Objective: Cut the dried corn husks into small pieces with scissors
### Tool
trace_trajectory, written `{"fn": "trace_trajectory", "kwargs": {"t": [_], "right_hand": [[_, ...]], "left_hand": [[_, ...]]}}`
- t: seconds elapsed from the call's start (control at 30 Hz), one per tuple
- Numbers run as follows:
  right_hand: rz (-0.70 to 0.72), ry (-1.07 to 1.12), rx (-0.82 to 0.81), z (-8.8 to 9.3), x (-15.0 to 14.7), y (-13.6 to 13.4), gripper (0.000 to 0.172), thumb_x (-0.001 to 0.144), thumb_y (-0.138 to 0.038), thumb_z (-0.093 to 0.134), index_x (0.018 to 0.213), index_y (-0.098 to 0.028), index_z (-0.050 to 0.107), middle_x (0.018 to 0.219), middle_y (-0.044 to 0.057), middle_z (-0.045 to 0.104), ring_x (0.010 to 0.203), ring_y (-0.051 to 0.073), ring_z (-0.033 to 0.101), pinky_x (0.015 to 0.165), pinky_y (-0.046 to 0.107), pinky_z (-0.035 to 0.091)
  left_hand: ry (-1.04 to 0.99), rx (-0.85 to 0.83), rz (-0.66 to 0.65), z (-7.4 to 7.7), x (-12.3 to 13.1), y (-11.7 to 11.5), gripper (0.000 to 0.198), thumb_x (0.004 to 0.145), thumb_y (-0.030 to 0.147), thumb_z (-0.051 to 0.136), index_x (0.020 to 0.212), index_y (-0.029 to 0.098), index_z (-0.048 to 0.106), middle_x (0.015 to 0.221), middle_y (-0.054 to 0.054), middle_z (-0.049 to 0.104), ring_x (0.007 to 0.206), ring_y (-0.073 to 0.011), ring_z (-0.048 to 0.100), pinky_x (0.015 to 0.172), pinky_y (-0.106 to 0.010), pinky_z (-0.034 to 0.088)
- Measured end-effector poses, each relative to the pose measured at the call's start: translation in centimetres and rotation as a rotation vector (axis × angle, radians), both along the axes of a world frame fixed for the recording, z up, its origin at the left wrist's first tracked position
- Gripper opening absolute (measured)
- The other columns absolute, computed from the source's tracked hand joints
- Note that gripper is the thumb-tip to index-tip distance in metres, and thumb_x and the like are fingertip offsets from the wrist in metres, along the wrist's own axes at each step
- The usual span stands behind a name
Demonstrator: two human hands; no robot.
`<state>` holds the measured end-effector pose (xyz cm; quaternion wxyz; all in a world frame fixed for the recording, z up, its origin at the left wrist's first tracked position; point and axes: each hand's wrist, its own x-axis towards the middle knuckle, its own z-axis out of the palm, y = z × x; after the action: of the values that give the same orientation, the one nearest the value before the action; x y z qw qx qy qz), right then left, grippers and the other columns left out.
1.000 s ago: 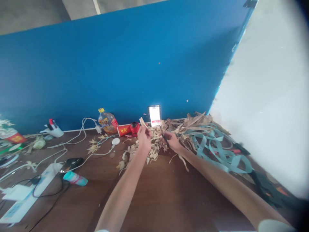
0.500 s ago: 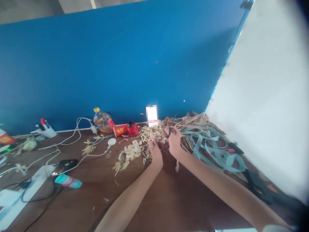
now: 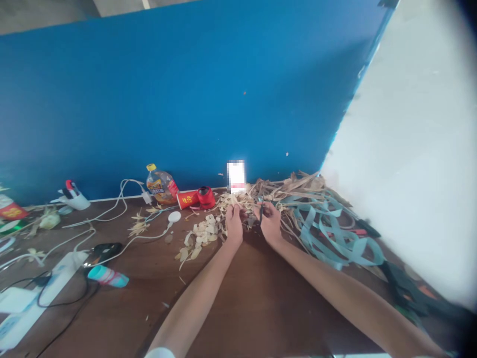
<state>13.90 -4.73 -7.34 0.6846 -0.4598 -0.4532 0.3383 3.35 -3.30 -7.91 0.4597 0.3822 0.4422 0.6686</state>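
Observation:
My left hand is closed, its thumb and fingers pinching a pale dried husk strip that points up and away from me. Closed around dark-handled scissors is my right hand, just to the right, with the slim tool pointing upward. A gap separates the two hands. Behind and between them lies a heap of pale dried strips. Cream-coloured flat pieces are scattered left of my left hand. The fingertips of both hands are partly hidden by the heap and the hands themselves.
Brown dried husks and curled blue-green ribbon lie at the right. A red paper cup, a red roll and a bottle stand along the blue partition. Cables and a power strip occupy the left.
My left hand has shifted slightly left and up with the strip. The scissors in my right hand have turned more upright, and the gap between the hands has widened.

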Motion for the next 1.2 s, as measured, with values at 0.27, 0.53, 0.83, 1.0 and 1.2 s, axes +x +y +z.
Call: {"fn": "trace_trajectory", "kwargs": {"t": [0.27,0.53,0.83,1.0,1.2], "right_hand": [[-0.004,-0.009,-0.044,0.2,1.9,3.4,0.028,0.068,-0.034,0.062,0.09,-0.017,0.06,0.06,-0.003,0.056,0.051,0.012,0.048,0.051,0.024,0.04],[0.159,-0.299,-0.164,0.6,1.5,2.5,0.026,0.067,-0.031,0.059,0.087,-0.017,0.068,0.073,0.002,0.067,0.066,0.017,0.059,0.059,0.025,0.045],[0.225,-0.482,-0.133,0.6,1.5,2.3,0.027,0.068,-0.026,0.056,0.09,-0.019,0.07,0.079,0.001,0.071,0.074,0.019,0.063,0.065,0.026,0.047],[0.157,-0.62,-0.052,0.3,1.5,1.9,0.027,0.07,-0.027,0.056,0.092,-0.02,0.07,0.081,0.002,0.07,0.076,0.02,0.063,0.069,0.029,0.048],[-0.04,-0.557,0.016,0.6,1.4,1.3,0.035,0.076,-0.036,0.057,0.106,-0.018,0.064,0.087,0.006,0.07,0.078,0.021,0.062,0.076,0.032,0.049]], "left_hand": [[0.122,-0.061,-0.149,0.3,2.2,-2.6,0.028,0.088,0.045,0.045,0.083,0.018,0.051,0.067,0.0,0.056,0.052,-0.0092,0.049,0.047,-0.021,0.035],[0.101,-0.032,-0.155,-1.9,1.2,0.7,0.027,0.084,0.042,0.051,0.075,0.017,0.051,0.064,0.001,0.053,0.054,-0.0099,0.049,0.051,-0.022,0.038],[0.019,-0.003,-0.071,-1.6,0.7,0.9,0.039,0.08,0.055,0.055,0.072,0.017,0.049,0.059,0.003,0.047,0.049,-0.0078,0.042,0.045,-0.02,0.033],[-0.038,-0.014,-0.063,-1.6,0.7,0.8,0.039,0.079,0.055,0.056,0.073,0.017,0.051,0.059,0.003,0.048,0.047,-0.007,0.041,0.043,-0.019,0.031],[0.167,-0.001,-0.065,-1.2,0.8,0.1,0.031,0.085,0.042,0.05,0.069,0.016,0.056,0.057,-0.001,0.054,0.047,-0.0105,0.047,0.045,-0.022,0.036]]}}
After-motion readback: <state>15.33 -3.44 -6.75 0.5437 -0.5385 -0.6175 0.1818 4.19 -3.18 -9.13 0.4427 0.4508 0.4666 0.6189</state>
